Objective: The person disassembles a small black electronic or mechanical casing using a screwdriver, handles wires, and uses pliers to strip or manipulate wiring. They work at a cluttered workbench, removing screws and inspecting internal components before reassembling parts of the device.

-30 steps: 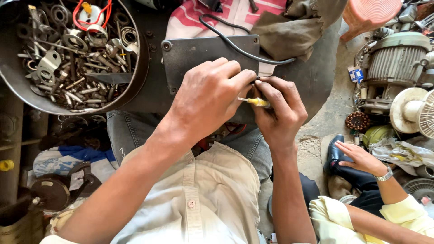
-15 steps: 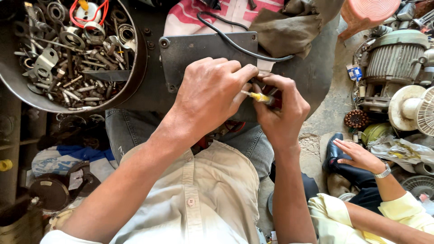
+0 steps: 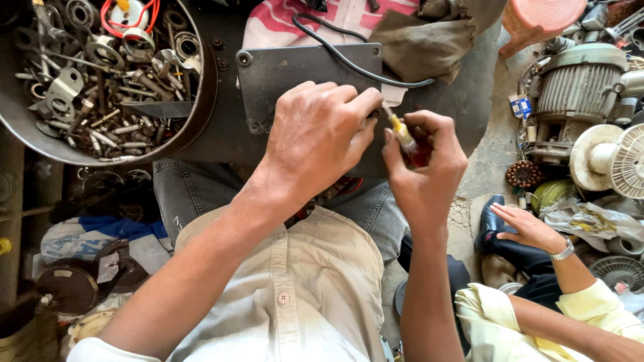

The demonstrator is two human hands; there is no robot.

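Right hand [image 3: 424, 167] now tilts the yellow-handled screwdriver [image 3: 403, 136] steeper at the dark plate [image 3: 295, 74].
Left hand [image 3: 322, 137] stays curled over the plate's lower edge; right fingers clamp the handle, tip hidden.

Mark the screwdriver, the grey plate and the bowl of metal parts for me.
screwdriver [image 3: 404, 137], head view, on its yellow handle.
grey plate [image 3: 282, 70], head view, on its bare face.
bowl of metal parts [image 3: 201, 107], head view, on its right rim.

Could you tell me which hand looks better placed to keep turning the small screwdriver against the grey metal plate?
Probably the right hand: it grips the yellow-handled screwdriver, whose tip points at the metal plate. The left hand rests over the plate edge, steadying near the tip.
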